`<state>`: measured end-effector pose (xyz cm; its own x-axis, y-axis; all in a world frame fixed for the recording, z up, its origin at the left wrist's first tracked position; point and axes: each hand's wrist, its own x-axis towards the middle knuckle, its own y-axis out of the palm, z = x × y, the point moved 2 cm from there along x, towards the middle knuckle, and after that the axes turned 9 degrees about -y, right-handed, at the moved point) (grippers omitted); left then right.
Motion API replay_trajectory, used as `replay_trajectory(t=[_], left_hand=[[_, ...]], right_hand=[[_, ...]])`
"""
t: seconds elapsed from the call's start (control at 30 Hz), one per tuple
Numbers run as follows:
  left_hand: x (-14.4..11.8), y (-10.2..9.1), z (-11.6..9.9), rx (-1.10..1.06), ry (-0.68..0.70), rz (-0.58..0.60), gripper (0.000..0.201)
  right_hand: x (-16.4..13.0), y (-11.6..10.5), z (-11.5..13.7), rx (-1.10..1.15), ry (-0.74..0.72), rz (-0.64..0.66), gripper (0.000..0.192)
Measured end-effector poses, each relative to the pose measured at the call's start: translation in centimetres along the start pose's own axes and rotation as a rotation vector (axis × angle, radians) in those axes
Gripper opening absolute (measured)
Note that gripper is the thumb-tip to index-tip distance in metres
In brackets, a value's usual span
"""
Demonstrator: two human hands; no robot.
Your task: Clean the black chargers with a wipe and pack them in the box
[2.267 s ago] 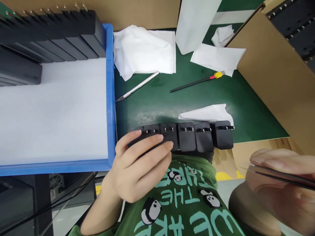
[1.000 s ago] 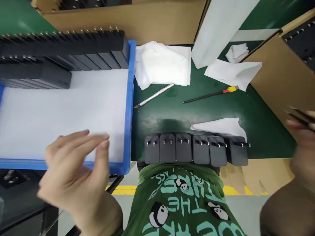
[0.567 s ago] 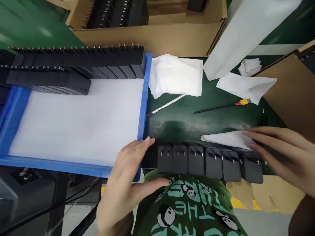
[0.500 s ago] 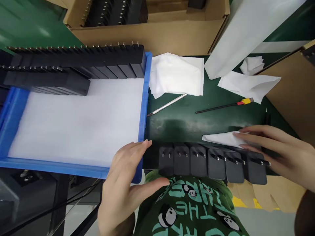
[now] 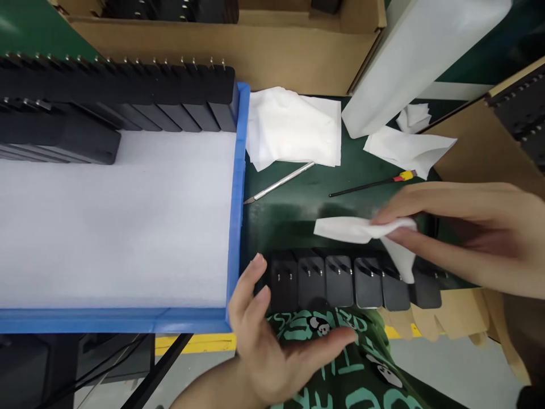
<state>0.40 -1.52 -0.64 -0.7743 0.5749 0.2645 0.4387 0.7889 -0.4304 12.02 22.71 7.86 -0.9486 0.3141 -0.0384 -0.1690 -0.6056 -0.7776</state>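
Observation:
A white wipe [image 5: 361, 228] is pinched between the thumb and fingers of my right hand [image 5: 472, 233], lifted over the table with one corner hanging down. Below it a row of several black power adapters [image 5: 339, 281] lies along the table's front edge, metal prongs showing. The hanging corner covers part of the adapters toward the right end. My left hand [image 5: 272, 346] is open, palm turned up and fingers spread, at the left end of the row. It holds nothing; its fingertips are close to the leftmost adapter, and I cannot tell if they touch.
A blue tray [image 5: 239, 199] with a white liner holds more adapters at left. Behind stand a cardboard box [image 5: 221, 54] and a white roll [image 5: 421, 62]. Stacked wipes [image 5: 298, 128], a craft knife [image 5: 279, 182], a black stick with a yellow-red end [image 5: 370, 184] and a loose wipe [image 5: 409, 147] lie on the table.
My right hand has lifted the wipe off the table and moved it left above the adapters. My left hand has shifted right and turned its palm up. The view has shifted a little.

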Motion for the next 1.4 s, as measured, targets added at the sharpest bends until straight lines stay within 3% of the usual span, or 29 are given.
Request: replay_trajectory(t=[0.13, 0.37, 0.43, 0.5, 0.6, 0.77, 0.87, 1.0, 1.23, 1.4], left_hand=[[-0.7, 1.7, 1.1, 0.051, 0.105, -0.014, 0.132], [0.2, 1.9, 1.3, -0.019, 0.015, 0.045, 0.124], [0.4, 1.3, 1.0, 0.019, 0.122, 0.007, 0.107], [0.6, 0.6, 0.8, 0.073, 0.277, -0.015, 0.074], [0.8, 0.2, 0.7, 0.120, 0.401, 0.057, 0.033], [0.9, 0.3, 0.8, 0.108, 0.452, 0.077, 0.032], [1.0, 0.2, 0.9, 0.106, 0.455, 0.100, 0.033], [1.2, 0.0, 1.1, 0.105, 0.445, 0.132, 0.032], [1.3, -0.4, 1.4, 0.121, 0.436, 0.159, 0.028], [1.1, -0.6, 1.5, 0.098, 0.403, 0.167, 0.028]], right_hand=[[3.3, 1.2, 0.7, 0.189, -0.079, 0.204, 0.011], [4.0, 2.7, 0.5, 0.150, -0.147, 0.375, 0.020], [4.0, 3.1, 0.7, 0.248, -0.162, 0.416, 0.018], [4.0, 3.2, 0.7, 0.349, -0.181, 0.448, 0.019], [4.3, 3.2, 0.6, 0.474, -0.167, 0.488, 0.022], [5.2, 3.1, 0.6, 0.546, -0.150, 0.619, 0.025], [5.8, 2.8, 0.9, 0.468, -0.122, 0.590, 0.017], [7.2, 3.0, 2.2, 0.436, -0.083, 0.424, 0.007], [9.4, 7.4, 4.8, 0.751, -0.068, 0.289, 0.005], [9.2, 8.0, 4.3, 0.574, -0.172, 0.367, 0.006]])
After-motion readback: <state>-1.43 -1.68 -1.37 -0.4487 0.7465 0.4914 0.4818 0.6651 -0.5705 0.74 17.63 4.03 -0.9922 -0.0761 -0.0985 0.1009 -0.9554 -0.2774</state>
